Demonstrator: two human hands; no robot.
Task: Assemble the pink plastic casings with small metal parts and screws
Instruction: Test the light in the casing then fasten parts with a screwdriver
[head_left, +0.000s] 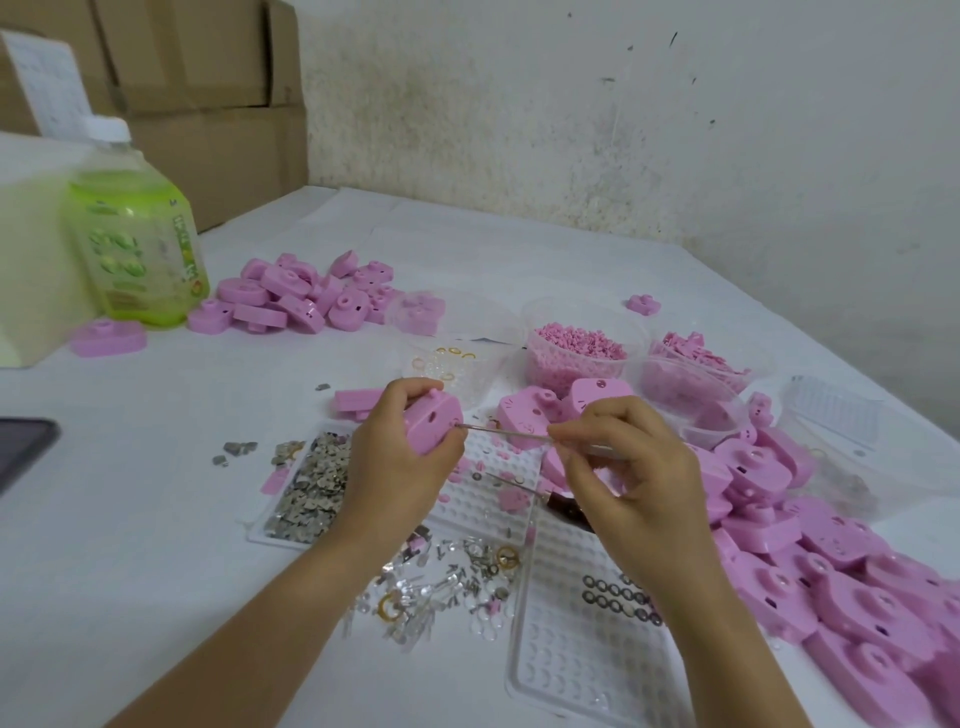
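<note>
Left hand (395, 452) curled round pink casing (434, 423), right hand (623, 467) pinching thin rod (504, 432), tip against casing, indistinct.

Small assembly workshop: piled pink casings (852, 597), cartons (208, 78).

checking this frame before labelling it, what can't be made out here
Head view: what the thin tool carries at the pink casing: too small.
Tool's rear end: hidden inside the right hand.
Casing's far side: covered by the left hand.
The dark flat object: cut off by the left edge.
</note>
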